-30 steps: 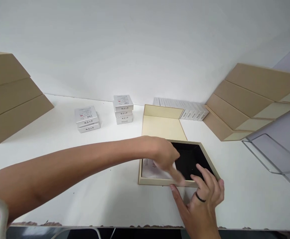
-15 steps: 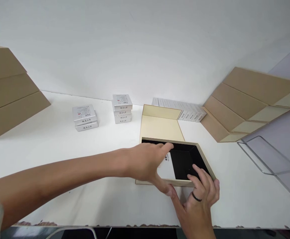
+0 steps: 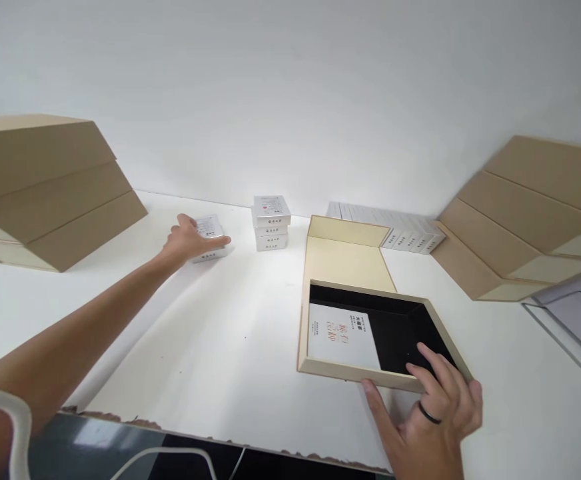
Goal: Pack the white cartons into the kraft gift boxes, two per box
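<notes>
two small silver boxes lie one on the other on the white table point(image 3: 255, 393), left and toward the far side. the upper silver box point(image 3: 209, 225) is flat, square-edged and shiny, with fine dark print on its top; the lower silver box point(image 3: 210, 256) shows dark characters on its near side. the left hand point(image 3: 186, 240) lies over the left part of the upper silver box, thumb and fingers apart, the thumb stretched along the near side; whether they are clamped on it, i cannot tell.

near and to the right, the open case point(image 3: 333, 369) has cream walls and a black lining, its lid point(image 3: 348, 265) laid back toward the far side with a flap standing at its end. inside, a white packet point(image 3: 353, 337) with orange and black lettering turned sideways takes up the left part; black lining shows to its right. the right hand point(image 3: 439, 400) is at the near right corner, fingers parted and bent over the rim, thumb at the outer near wall; how firmly it presses, i cannot tell.

beyond the flap, a row of silver boxes point(image 3: 408, 235) reaches right to stacked tan cases point(image 3: 520, 200).
</notes>
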{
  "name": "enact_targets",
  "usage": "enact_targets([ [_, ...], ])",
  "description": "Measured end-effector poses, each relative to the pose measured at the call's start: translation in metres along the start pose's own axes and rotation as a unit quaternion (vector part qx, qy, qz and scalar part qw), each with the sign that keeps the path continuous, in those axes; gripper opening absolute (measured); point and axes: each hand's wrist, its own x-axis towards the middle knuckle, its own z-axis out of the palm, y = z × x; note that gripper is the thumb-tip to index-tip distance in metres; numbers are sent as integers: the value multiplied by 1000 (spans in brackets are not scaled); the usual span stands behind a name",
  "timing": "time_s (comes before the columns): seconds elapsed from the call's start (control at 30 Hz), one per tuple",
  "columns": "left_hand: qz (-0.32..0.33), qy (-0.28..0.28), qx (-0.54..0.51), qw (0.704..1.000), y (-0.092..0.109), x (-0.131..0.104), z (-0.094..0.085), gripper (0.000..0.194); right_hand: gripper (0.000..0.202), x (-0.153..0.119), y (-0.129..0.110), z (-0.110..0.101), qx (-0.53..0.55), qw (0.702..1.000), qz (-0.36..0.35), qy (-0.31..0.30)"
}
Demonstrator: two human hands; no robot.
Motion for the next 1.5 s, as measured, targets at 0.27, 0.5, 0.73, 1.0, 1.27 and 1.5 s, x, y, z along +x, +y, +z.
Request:
enact_targets([
  [0.27,-95,78,16,992,17,-25,-11,78,56,-3,4,0,-5,1000,1,-7],
  [0.5,72,156,-251,953,51,-55,-43,71,58,-4,6,1,-11,1000,-7,10],
  [0.73,343,-40,-232,909,154,-117,-28,71,54,-3,6,3,-15,1000,-15,12],
  [1.0,446,-247,-61,858,223,-149,12,68,57,0,0,0,36,999,-7,-3],
  [1.27,515,-374,38,770,286,-172,82,45,67,-5,7,-14,83,988,123,50],
  [1.5,426,-476,38,768,290,-185,120,36,69,-15,5,-11,107,974,197,-28],
])
